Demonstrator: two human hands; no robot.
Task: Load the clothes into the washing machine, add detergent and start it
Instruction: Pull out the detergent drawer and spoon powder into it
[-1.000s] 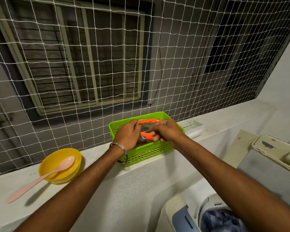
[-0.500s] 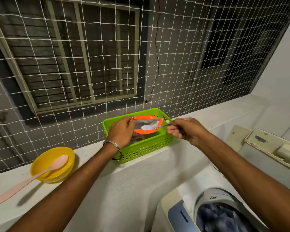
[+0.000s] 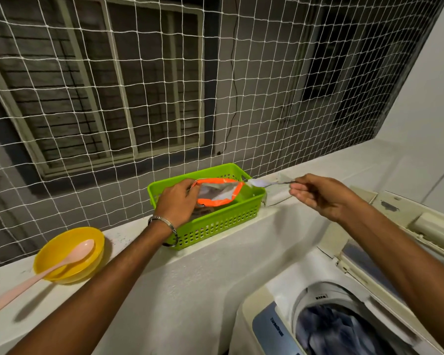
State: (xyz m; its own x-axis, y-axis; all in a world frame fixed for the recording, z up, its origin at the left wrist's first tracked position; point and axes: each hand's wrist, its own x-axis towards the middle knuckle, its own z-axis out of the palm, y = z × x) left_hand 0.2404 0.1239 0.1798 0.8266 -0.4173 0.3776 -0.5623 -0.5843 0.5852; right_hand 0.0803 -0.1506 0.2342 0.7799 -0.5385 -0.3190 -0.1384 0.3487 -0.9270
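An orange detergent pouch (image 3: 219, 193) with a silver lining stands open in a green basket (image 3: 215, 226) on the white ledge. My left hand (image 3: 176, 203) grips the pouch's left rim. My right hand (image 3: 318, 194) pinches a metal spoon (image 3: 263, 183) heaped with white powder, held level just right of the basket's far corner. The top-loading washing machine (image 3: 272, 329) is at the lower right, its drum open and filled with blue clothes (image 3: 336, 331).
A yellow bowl (image 3: 69, 254) with a long pink spoon (image 3: 39, 275) sits on the ledge (image 3: 128, 237) at left. White netting (image 3: 164, 98) closes off the opening behind the ledge. The machine's raised lid (image 3: 405, 226) leans at the right.
My right hand has drawn the spoon out of the pouch, loaded with powder, and moved it rightward past the basket. My left hand has stayed on the pouch.
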